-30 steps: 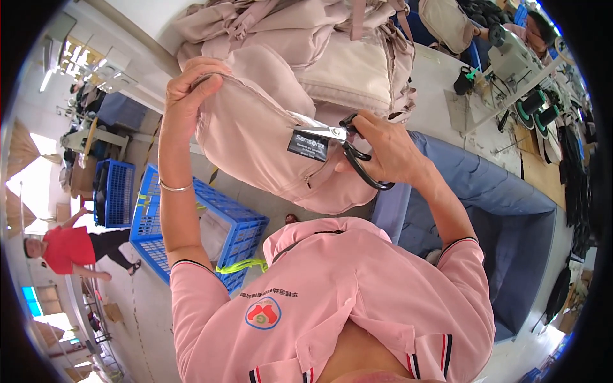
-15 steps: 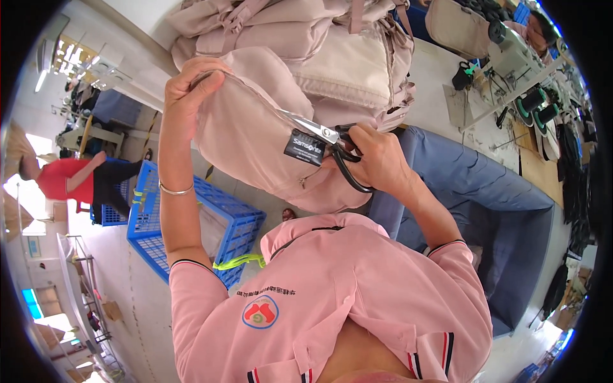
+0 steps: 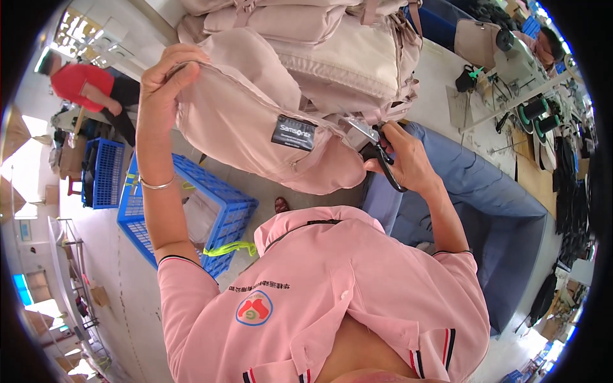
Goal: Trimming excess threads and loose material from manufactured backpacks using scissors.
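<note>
My left hand [image 3: 169, 76] pinches the upper left edge of a pale pink fabric bag piece [image 3: 236, 127], which hangs stretched out in front of me. A black label [image 3: 294, 133] is sewn on its inner face, near a seam. In my right hand [image 3: 412, 156] is a pair of scissors [image 3: 381, 148] with black handles, my fingers wrapped round them. The silver blades lie at the right end of the piece, beside its seam edge; their tips are partly hidden by the fabric. Behind it rises a pile of pale pink backpacks [image 3: 338, 64].
A blue plastic crate [image 3: 223, 223] with a yellow-green strap stands below my left arm. At the right is a deep blue-grey padded bin [image 3: 511, 210]. A sewing machine [image 3: 514, 67] and thread spools [image 3: 533, 110] sit beyond it, near a co-worker. Another person in red [image 3: 80, 84] is at the far left.
The scissors have moved right, away from the label to the piece's right end. My left hand and the fabric have shifted left and up. The person in red has moved farther away.
</note>
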Demonstrator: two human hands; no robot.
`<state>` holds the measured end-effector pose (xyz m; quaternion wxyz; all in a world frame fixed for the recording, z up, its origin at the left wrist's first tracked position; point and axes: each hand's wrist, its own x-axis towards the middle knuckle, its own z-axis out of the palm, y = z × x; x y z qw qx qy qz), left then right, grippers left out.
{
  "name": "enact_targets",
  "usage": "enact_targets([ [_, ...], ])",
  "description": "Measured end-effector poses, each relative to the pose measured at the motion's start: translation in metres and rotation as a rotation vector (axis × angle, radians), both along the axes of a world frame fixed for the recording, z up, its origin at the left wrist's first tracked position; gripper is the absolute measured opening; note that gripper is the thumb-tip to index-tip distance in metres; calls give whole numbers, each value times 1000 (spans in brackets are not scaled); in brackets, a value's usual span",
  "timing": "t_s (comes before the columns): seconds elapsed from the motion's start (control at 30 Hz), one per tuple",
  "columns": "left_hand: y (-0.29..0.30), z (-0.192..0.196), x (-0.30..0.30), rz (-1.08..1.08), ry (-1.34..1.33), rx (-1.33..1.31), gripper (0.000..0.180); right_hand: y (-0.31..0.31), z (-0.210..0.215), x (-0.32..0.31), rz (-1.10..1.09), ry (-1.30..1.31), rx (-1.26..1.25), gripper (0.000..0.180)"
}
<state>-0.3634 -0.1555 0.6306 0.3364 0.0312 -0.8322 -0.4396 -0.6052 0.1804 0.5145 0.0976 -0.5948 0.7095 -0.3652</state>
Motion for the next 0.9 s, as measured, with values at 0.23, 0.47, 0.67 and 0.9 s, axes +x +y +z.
enact_targets([
  [0.23,3,6,6,6,-23,33,13,-34,8,31,52,-557,-193,40],
  [0.47,40,21,-1,22,-90,85,15,-58,37,61,24,-341,-53,57],
  [0.67,45,26,9,33,-154,-18,16,-63,33,64,3,-149,-13,78],
  [0.9,42,19,16,-21,-168,-82,16,-65,41,76,49,82,-70,82],
])
